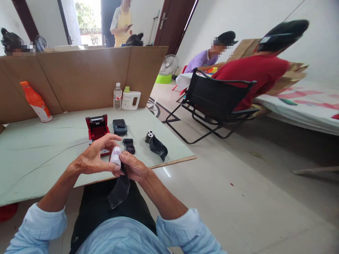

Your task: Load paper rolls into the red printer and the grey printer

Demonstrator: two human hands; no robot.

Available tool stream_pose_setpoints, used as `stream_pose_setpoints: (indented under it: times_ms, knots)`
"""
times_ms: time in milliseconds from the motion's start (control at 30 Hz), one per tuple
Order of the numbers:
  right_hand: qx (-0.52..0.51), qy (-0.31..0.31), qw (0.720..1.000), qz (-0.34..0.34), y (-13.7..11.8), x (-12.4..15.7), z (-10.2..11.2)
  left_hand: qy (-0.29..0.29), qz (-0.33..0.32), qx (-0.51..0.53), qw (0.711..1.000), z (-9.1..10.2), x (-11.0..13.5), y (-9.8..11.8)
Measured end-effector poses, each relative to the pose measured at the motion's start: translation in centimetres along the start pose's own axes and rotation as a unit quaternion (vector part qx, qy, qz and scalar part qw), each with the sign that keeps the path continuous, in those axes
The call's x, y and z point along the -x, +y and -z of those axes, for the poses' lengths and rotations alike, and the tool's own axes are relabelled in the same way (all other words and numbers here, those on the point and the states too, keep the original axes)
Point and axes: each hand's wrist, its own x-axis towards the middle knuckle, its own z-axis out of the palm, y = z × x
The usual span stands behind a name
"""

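Note:
Both my hands meet above my lap at the table's near edge. My left hand (95, 155) curls its fingers over a small white roll (116, 156). My right hand (134, 166) pinches the same roll from below, and a dark ribbon strip (119, 190) hangs down from it. Just behind my hands an open red label printer (96, 128) sits on the pale green table (39, 148). Near it lie a dark grey cover (119, 127), a small black spool (129, 144), and another roll with loose black ribbon (156, 144).
An orange bottle (35, 101), a clear water bottle (117, 96) and a white jug (131, 100) stand against the cardboard screen (79, 77). To the right a person in red sits on a black folding chair (212, 102). Other people are further back.

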Motion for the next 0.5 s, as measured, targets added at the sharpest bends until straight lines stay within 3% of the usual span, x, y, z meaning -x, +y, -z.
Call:
stream_pose_setpoints:
  times_ms: [67,133,300,500]
  knots:
    - [-0.007,0.012,1.000,-0.006,0.2,0.0,0.0,-0.018,0.016,-0.063,0.998,0.5,-0.1,0.8]
    - [-0.038,0.036,0.999,0.010,0.3,0.0,-0.3,0.003,0.031,-0.062,0.998,0.6,-0.1,1.2]
    - [-0.109,0.027,0.992,0.050,-0.3,-0.1,-1.7,0.080,0.030,0.065,0.994,-0.4,0.3,0.0]
    - [-0.129,0.038,0.989,0.054,-0.3,-0.3,-1.8,0.089,0.046,0.174,0.980,-1.7,0.3,-0.5]
